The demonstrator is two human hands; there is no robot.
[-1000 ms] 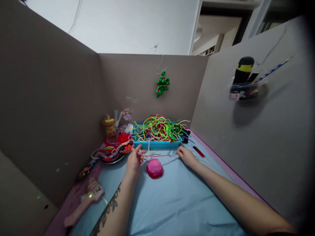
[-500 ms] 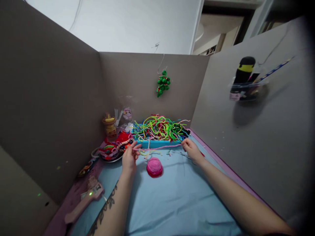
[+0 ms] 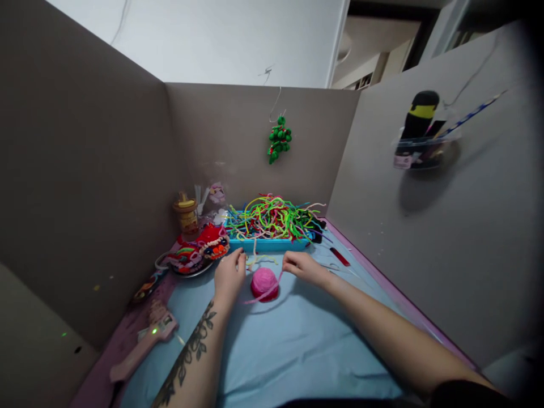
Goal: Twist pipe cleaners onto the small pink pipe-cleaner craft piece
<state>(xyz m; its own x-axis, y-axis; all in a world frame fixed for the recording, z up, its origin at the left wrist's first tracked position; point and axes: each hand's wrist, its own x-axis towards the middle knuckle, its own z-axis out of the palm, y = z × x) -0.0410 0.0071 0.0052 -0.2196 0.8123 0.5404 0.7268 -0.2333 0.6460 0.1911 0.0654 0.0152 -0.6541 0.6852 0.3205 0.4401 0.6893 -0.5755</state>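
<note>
A pink pipe cleaner point(image 3: 268, 293) is pinched at one end by my right hand point(image 3: 300, 266). It slants down to the left across the front of a round pink piece point(image 3: 263, 279), light pink above and deep pink below, which sits on the blue cloth. My left hand point(image 3: 230, 273) is left of that piece, its thumb and fingers drawn together. What they hold, if anything, is hidden. Behind both hands stands a light blue tray point(image 3: 272, 245) heaped with bright pipe cleaners point(image 3: 276, 218).
Left, a bowl point(image 3: 191, 272) carries colourful fuzzy crafts, near a lidded jar point(image 3: 187, 214). A pink glue gun point(image 3: 142, 345) with a green light lies front left. Scissors point(image 3: 329, 267) and a red strip point(image 3: 340, 256) lie right. A green ornament point(image 3: 279, 139) hangs from the back panel.
The pink pipe cleaner was stretched between both hands; its left end now hangs free from my left hand. My right hand has moved left, toward the round piece. My left fingers have closed together.
</note>
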